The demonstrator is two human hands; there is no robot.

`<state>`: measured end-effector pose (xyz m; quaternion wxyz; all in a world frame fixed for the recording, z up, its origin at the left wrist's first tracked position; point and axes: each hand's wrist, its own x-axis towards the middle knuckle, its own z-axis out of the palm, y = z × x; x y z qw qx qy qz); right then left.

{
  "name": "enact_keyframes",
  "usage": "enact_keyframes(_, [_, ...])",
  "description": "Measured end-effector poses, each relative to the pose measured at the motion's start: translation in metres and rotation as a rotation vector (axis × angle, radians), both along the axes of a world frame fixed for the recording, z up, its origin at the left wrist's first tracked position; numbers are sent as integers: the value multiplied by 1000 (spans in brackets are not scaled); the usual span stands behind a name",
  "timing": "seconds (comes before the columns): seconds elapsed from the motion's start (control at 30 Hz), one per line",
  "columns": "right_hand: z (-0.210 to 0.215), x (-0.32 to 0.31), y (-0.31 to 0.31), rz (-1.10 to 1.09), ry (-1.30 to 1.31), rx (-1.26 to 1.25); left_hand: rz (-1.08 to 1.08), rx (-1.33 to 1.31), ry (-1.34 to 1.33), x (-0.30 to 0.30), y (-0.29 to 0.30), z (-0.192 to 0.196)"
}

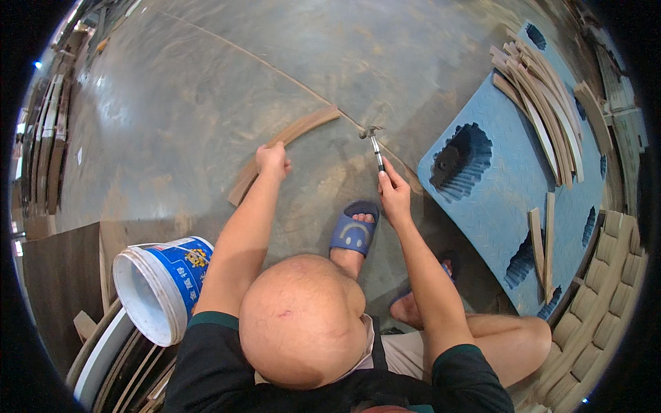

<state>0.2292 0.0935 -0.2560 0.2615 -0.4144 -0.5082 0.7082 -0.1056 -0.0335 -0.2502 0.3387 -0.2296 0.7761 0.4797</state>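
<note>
My left hand is closed around the middle of a curved wooden strip, which slants from lower left to upper right above the floor. In my right hand is a claw hammer, gripped by its dark handle with the metal head pointing away from me. The hammer head is to the right of the strip's far end, apart from it. Both hands are in front of my knees, above my blue slipper.
On the right lies a blue plastic pallet bearing a pile of curved wooden strips and two short pieces. A blue and white bucket tilts at my left, beside stacked boards. More timber stands at the far left.
</note>
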Motion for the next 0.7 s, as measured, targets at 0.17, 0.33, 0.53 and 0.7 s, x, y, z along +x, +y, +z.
enact_keyframes(0.17, [4, 0, -4, 2, -28, 36, -849, -605, 888, 16, -37, 11])
enact_keyframes(0.33, [5, -7, -11, 82, -105, 108, -1136, -554, 860, 19, -74, 17])
enact_keyframes(0.53, [28, -22, -16, 226, -238, 252, -1090, -590, 1095, 42, -83, 12])
enact_keyframes(0.7, [20, -35, -7, 255, -231, 467, -1381, -505, 928, 39, -77, 11])
